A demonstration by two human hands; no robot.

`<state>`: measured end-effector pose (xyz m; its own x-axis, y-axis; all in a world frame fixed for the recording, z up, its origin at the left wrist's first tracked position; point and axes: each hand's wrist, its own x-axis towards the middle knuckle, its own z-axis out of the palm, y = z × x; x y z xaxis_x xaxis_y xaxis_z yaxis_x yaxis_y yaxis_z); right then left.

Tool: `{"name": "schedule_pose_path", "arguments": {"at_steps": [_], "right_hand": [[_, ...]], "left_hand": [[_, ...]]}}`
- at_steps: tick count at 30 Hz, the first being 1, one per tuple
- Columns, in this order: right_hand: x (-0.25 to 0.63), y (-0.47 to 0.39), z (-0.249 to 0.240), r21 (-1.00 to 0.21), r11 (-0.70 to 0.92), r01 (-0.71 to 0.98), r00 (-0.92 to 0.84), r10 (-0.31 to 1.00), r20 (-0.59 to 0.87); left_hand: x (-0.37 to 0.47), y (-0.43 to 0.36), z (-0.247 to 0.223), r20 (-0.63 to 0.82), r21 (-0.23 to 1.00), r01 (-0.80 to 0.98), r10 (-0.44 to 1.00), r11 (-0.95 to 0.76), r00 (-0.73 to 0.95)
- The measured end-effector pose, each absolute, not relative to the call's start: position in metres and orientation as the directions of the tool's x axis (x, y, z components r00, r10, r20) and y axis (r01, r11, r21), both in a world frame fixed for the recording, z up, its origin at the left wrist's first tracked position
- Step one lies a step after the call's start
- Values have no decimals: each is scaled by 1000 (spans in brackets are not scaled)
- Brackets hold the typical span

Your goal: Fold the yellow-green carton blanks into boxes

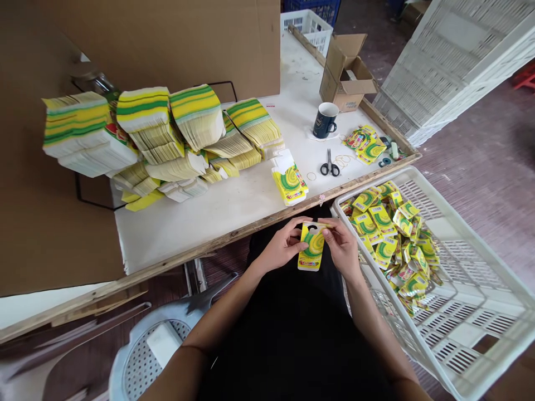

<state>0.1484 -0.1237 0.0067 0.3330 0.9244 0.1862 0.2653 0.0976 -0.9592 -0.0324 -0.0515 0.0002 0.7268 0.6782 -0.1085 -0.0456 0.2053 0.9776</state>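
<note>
Between my two hands, just in front of the table edge, is a yellow and green cardboard packaging box with a hang hole near its top. My left hand pinches its left side, the thumb lying on the printed face. On the other side my right hand grips the upper right corner. A few more unfolded boxes lie on the table straight ahead. To my right, a white plastic crate contains a heap of folded boxes.
Bundled stacks of flat boxes fill the table's left side before a cardboard sheet. Scissors, a dark mug, an open carton and a pile of printed pieces occupy the right. A grey stool stands lower left.
</note>
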Motion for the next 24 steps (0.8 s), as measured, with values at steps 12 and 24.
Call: {"name": "schedule_pose_path", "arguments": {"at_steps": [12, 24], "right_hand": [[151, -122, 10, -860, -185, 475, 287, 957, -47], [149, -128, 1, -942, -99, 320, 319, 948, 9]], "left_hand": [[-28, -56, -2, -100, 988, -13, 688, 157, 719], [-22, -57, 7, -94, 989, -21, 730, 147, 677]]}}
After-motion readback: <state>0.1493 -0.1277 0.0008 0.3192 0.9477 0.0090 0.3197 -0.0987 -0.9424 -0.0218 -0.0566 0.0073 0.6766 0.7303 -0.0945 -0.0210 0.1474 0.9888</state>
